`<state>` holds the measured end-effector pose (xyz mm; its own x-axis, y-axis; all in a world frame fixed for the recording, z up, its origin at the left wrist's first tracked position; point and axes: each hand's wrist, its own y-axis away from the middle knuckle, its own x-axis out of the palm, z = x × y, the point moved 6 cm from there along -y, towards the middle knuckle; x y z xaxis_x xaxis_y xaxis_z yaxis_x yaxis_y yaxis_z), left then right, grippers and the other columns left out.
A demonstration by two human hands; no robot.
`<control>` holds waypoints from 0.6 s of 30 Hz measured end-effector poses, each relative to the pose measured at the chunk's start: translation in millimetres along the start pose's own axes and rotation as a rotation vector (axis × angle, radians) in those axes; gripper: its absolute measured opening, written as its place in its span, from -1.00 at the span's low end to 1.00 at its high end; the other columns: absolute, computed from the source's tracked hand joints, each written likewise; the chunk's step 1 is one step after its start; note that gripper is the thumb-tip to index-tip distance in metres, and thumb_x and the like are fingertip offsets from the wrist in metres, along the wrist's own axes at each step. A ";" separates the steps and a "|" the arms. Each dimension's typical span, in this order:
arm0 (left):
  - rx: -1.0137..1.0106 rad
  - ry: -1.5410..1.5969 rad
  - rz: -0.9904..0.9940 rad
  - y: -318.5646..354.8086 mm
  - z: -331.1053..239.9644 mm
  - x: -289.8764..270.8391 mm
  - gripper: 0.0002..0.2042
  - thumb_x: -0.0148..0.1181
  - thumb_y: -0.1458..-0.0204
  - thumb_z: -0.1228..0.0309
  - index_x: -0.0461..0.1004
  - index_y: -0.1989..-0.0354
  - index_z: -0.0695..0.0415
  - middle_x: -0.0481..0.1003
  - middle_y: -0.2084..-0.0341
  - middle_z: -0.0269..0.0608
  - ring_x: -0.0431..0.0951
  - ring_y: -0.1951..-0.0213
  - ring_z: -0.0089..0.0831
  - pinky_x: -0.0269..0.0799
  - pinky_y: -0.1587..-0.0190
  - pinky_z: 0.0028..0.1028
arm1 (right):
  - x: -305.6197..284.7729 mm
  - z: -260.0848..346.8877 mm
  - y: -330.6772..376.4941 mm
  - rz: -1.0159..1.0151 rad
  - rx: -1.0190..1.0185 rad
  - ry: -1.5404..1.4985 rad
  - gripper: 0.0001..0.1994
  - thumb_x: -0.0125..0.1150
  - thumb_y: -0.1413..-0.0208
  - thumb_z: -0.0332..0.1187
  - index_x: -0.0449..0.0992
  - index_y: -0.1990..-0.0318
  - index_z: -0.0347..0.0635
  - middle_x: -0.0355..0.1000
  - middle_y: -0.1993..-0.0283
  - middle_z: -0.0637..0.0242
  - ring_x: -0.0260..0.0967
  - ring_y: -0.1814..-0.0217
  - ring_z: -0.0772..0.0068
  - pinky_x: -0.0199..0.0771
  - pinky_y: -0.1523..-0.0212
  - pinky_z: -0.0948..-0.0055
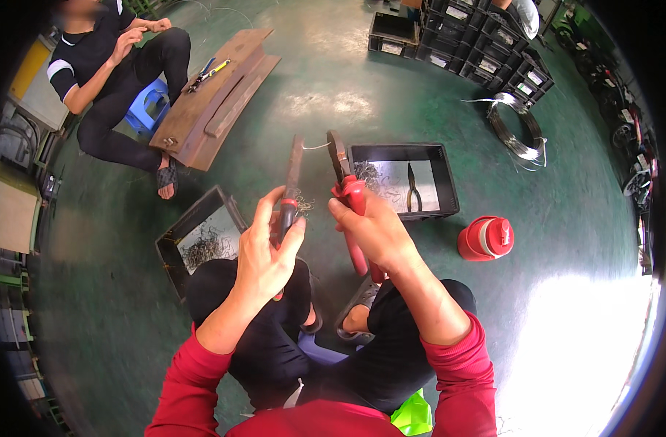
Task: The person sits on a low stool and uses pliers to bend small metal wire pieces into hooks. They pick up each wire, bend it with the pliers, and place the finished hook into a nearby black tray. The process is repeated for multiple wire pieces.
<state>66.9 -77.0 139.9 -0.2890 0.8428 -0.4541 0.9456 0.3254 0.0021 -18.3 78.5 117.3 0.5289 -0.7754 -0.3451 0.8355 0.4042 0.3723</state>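
Note:
In my left hand (260, 251) are long-nose pliers (294, 171) with a worn metal nose and dark-and-red handles, pointing away from me. Red-handled pliers (355, 200) are gripped in my right hand (380, 231), jaws up and beside the other tool. A short, slightly curved piece of wire (317, 146) spans the gap between the two tool heads. Small bent wire pieces (304, 204) show just beyond my left fingers. Beyond my right hand, a black tray (451, 186) has wire pieces and loose needle-nose pliers (414, 193) in it.
Another black tray (171, 256) with small wire hooks stands by my left knee. To the right are a red jug (486, 239) and a wire coil (504, 131). Black crates (449, 40) are stacked behind. A seated person (104, 69) is beside a wooden bench (216, 91).

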 end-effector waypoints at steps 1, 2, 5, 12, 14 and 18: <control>0.023 -0.012 -0.001 0.5 -0.3 0.3 -0.56 0.12 -0.17 0.38 0.26 -0.21 0.19 0.37 0.50 -0.41 0.37 0.45 -0.66 0.32 0.35 -0.59 | -0.2 -0.9 -0.5 0.002 0.003 0.005 -0.60 0.09 -0.22 -0.12 0.43 0.03 -0.32 0.47 0.33 0.24 0.41 0.25 0.40 0.38 0.13 0.38; -0.015 -0.023 0.007 -0.7 3.7 0.8 -0.56 0.10 -0.19 0.37 0.25 -0.22 0.18 0.36 0.50 -0.40 0.37 0.46 -0.66 0.32 0.36 -0.58 | 0.2 -1.2 -0.7 -0.004 -0.002 0.000 -0.60 0.09 -0.22 -0.12 0.43 0.04 -0.32 0.47 0.34 0.24 0.41 0.25 0.40 0.38 0.13 0.38; -0.001 -0.034 0.007 -4.5 7.0 4.5 -0.57 0.05 -0.23 0.31 0.23 -0.24 0.17 0.37 0.50 -0.38 0.39 0.48 -0.63 0.35 0.37 -0.54 | -0.4 -2.6 -2.3 -0.014 -0.005 0.009 -0.60 0.09 -0.22 -0.11 0.44 0.07 -0.33 0.47 0.34 0.23 0.41 0.26 0.40 0.38 0.13 0.38; -0.027 -0.088 0.026 -8.8 11.9 8.8 -0.59 -0.05 -0.28 0.13 0.35 -0.04 0.28 0.54 0.42 -0.11 0.57 0.43 -0.33 0.45 0.33 -0.37 | -0.6 -4.4 -10.6 -0.023 -0.008 -0.034 -0.53 0.18 -0.13 -0.06 0.42 0.13 -0.41 0.49 0.27 -0.12 0.47 0.13 -0.12 0.38 0.08 0.10; -0.034 -0.142 0.066 -8.9 12.8 9.7 -0.55 -0.13 -0.30 0.05 0.41 0.17 0.30 0.53 0.53 -0.19 0.54 0.50 -0.42 0.45 0.40 -0.40 | 1.1 -7.0 -11.0 -0.030 -0.008 -0.012 -0.53 0.17 -0.14 -0.06 0.42 0.13 -0.41 0.49 0.26 -0.13 0.47 0.12 -0.14 0.39 0.08 0.09; -0.148 -0.011 0.158 -7.6 17.9 11.3 -0.53 -0.16 -0.30 0.03 0.42 0.17 0.29 0.51 0.52 -0.21 0.53 0.50 -0.46 0.45 0.42 -0.44 | 1.2 -7.6 -10.1 -0.083 -0.028 0.056 -0.54 0.16 -0.15 -0.08 0.41 0.10 -0.40 0.49 0.24 -0.15 0.46 0.09 -0.17 0.39 0.07 0.07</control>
<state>59.2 -77.6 118.8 -0.1363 0.8838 -0.4475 0.9466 0.2494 0.2043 -25.0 77.2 106.5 0.4649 -0.7786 -0.4214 0.8800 0.3541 0.3165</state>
